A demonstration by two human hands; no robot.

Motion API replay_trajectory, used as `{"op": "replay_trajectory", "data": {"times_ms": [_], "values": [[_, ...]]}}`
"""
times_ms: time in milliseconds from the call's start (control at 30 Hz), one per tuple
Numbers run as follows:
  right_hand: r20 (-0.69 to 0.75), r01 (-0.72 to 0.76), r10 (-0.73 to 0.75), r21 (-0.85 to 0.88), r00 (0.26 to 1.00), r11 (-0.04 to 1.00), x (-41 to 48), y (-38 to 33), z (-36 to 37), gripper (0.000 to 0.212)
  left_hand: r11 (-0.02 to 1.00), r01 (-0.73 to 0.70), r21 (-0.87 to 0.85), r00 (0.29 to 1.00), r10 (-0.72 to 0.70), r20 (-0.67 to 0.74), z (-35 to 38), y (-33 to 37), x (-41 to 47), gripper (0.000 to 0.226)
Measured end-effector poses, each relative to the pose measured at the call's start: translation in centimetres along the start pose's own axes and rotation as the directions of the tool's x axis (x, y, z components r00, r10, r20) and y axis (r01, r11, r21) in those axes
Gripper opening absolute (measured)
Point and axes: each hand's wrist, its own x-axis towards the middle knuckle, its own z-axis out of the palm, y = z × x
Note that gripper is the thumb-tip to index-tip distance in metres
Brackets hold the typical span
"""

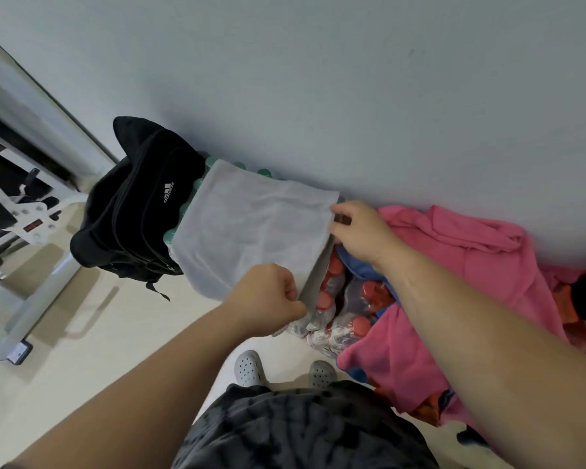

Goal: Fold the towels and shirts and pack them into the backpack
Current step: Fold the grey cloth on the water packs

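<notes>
A grey towel (254, 225) lies spread flat on top of packs of bottles against the wall. My left hand (268, 299) pinches its near right corner. At the towel's far right corner my right hand (359, 228) pinches the edge. A black backpack (139, 204) with a white logo stands to the left of the towel, touching the bottle packs. Pink shirts (471, 265) lie heaped to the right, with a blue garment (359, 265) showing under my right wrist.
Shrink-wrapped bottles with red caps (339, 306) and green caps (183, 211) sit under the clothes. A grey wall (318, 79) runs behind. White gym equipment (24, 211) stands at the left on the cream floor (99, 350). My feet in grey clogs (251, 367) are below.
</notes>
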Motion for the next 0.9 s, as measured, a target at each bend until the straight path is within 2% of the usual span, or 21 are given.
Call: {"op": "replay_trajectory", "data": {"times_ms": [100,233,300,400,467,533,633,667,733,800,833,900], "values": [[0.028,-0.019,0.021,-0.063,0.999,0.998,-0.1,1.0,0.5,0.047,0.997,0.044,0.058,0.999,-0.044,0.003,2.8,-0.5,1.6,0.022],[0.039,0.004,-0.001,-0.085,0.999,0.996,0.0,0.1,0.1,0.049,0.995,0.076,0.068,0.997,-0.078,0.026,2.6,-0.1,1.7,0.021],[-0.013,0.028,-0.029,-0.051,1.0,0.998,-0.2,-0.5,-0.4,0.046,0.994,0.08,0.076,0.993,-0.086,0.08,1.7,0.3,1.2,0.019],[-0.144,0.097,-0.094,0.016,0.985,0.995,-0.7,-1.3,-1.2,0.039,0.996,0.084,-0.006,0.988,-0.083,0.134,0.3,1.1,0.1,0.024],[-0.198,0.122,-0.12,-0.004,0.973,0.993,-1.1,-1.3,-1.4,0.039,0.995,0.082,-0.048,0.985,-0.074,0.157,0.0,1.6,-0.1,0.024],[-0.143,0.086,-0.095,-0.07,0.985,0.994,-1.2,-0.8,-1.3,0.044,0.998,0.062,-0.032,0.983,-0.056,0.176,0.5,1.8,0.3,0.023],[0.054,-0.013,0.031,-0.312,0.998,0.95,-1.6,-0.1,-0.6,0.053,0.996,0.015,0.084,0.974,-0.034,0.224,1.5,1.3,1.2,0.028],[0.069,-0.022,0.052,-0.385,0.996,0.923,-2.0,-0.2,-0.2,0.055,0.992,0.015,0.122,0.973,-0.043,0.228,1.6,0.9,1.4,0.029],[0.006,0.019,-0.019,-0.48,1.0,0.877,-2.9,-0.9,0.8,0.058,0.99,0.027,0.142,0.985,-0.05,0.168,1.2,0.0,1.9,0.024],[-0.039,0.107,-0.153,-0.542,0.988,0.833,-3.7,-2.1,2.1,0.058,0.988,0.062,0.143,0.998,-0.063,0.009,0.1,-1.4,2.4,0.023],[-0.015,0.146,-0.186,-0.556,0.982,0.818,-4.0,-2.6,2.8,0.06,0.987,0.079,0.139,0.994,-0.067,-0.084,-0.5,-2.3,2.7,0.021],[0.087,0.17,-0.147,-0.554,0.985,0.815,-4.0,-3.1,4.4,0.07,0.988,0.073,0.138,0.966,-0.036,-0.257,-1.9,-4.4,3.4,0.01]]}}
